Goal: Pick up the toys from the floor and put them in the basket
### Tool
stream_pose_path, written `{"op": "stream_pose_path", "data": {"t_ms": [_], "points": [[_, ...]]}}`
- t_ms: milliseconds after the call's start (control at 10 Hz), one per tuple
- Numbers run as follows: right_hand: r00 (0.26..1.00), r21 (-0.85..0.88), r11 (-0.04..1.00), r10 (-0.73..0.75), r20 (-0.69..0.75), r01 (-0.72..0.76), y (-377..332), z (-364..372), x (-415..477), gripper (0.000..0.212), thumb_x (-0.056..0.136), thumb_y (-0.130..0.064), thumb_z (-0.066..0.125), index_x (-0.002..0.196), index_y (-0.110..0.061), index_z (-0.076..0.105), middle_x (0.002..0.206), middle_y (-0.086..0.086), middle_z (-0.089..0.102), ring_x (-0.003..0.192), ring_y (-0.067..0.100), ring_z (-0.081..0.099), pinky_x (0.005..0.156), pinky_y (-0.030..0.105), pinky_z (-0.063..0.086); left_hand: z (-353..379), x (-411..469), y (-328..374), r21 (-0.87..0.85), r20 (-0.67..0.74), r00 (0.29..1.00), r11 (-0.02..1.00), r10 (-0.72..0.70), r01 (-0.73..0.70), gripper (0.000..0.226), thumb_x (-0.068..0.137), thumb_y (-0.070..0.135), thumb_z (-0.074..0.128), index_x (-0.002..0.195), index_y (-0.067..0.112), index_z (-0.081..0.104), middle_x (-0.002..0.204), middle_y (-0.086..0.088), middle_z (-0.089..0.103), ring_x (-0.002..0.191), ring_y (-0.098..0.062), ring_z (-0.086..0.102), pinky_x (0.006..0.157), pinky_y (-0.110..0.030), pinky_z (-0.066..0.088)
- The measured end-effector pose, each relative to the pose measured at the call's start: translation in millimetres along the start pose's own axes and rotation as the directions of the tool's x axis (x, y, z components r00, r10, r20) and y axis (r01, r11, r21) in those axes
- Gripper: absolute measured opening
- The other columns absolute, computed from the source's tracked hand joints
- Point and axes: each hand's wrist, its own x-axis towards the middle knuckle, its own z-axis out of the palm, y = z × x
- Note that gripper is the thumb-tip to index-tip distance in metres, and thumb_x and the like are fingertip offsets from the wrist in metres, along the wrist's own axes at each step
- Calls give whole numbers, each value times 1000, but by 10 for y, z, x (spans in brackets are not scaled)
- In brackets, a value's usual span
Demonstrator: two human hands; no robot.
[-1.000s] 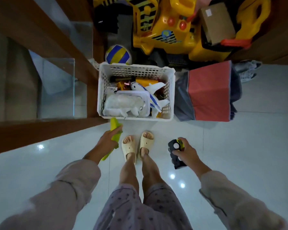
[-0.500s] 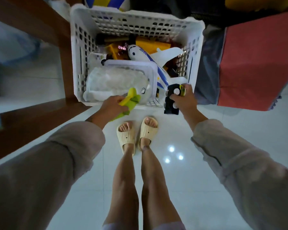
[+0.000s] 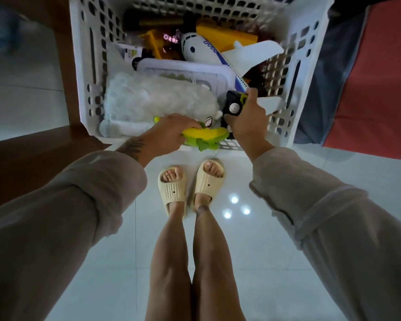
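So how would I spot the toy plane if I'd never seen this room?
Find the white basket with holed walls, just ahead of the person's feet. Inside it, toward the right, the plane lies slanted, nose to the far side, one wing reaching the right wall. It is the only white toy with a blue stripe; the white plush beside it is fluffy and plain.
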Motion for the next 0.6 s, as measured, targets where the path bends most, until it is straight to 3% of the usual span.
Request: {"op": "stream_pose_path", "data": {"t_ms": [100, 200, 300, 400, 500, 600], "points": [[1000, -73, 997, -24, 20, 26, 48, 39, -79, 62, 77, -24, 68, 129, -11, 38, 109, 17, 66, 102, 38, 62, 71, 36, 43, -1, 11, -3, -8, 31, 999, 1000, 17, -16, 50, 80, -4, 59, 127, 10, 57, 130, -18, 56, 120, -33, 51, 99, -35, 37], [999, -79, 997, -22, 49, 26, 81, 79, -121, 62, 81, -28, 65, 133, -12, 36, 116, 17, 64, 108, 37, 60, 81, 41, 47, 22, 2, -11, 255, -25, 998, 966, 55, -47, 45, 83, 3, 56, 127, 13, 58, 131, -19, 48, 119, -36, 47, 97, -44, 39], [995, -69, 998, 11, 96, -5, 61, 66, -95, 59, 87, -33, 58, 137, -13, 34, 125, 18, 60, 115, 39, 56, 90, 44, 45, 105, -18, 72, 580, -87, 995, 815, 55, 6, 40, 82, 11, 50, 122, 12, 59, 126, -17, 49, 115, -38, 45, 89, -48, 37], [991, 13, 1000, 11, 132, -13, 93, 32, -131, 61, 89, -29, 56, 142, -13, 30, 128, 18, 59, 118, 36, 55, 93, 40, 43, 155, -48, 105, 483, -119, 991, 868, -59, 110, 43, 83, 9, 51, 125, 15, 57, 122, -18, 49, 110, -38, 48, 91, -47, 41], [990, 123, 992, -4, 138, -13, 109, -79, -351, 68, 88, -19, 58, 146, -10, 24, 115, 20, 65, 110, 32, 59, 89, 34, 43, 74, -147, 134, 181, -114, 985, 972, -133, 152, 50, 84, 3, 52, 132, 17, 52, 129, -20, 48, 118, -37, 46, 102, -43, 40], [988, 235, 968, 59, 143, -91, 238, -234, -650, 64, 87, -17, 58, 144, -10, 29, 99, 15, 65, 91, 23, 61, 84, 35, 47, -113, -394, 137, -350, -116, 928, 889, -353, 295, 43, 84, 1, 52, 125, 12, 57, 122, -15, 59, 113, -30, 54, 93, -30, 45]]}}
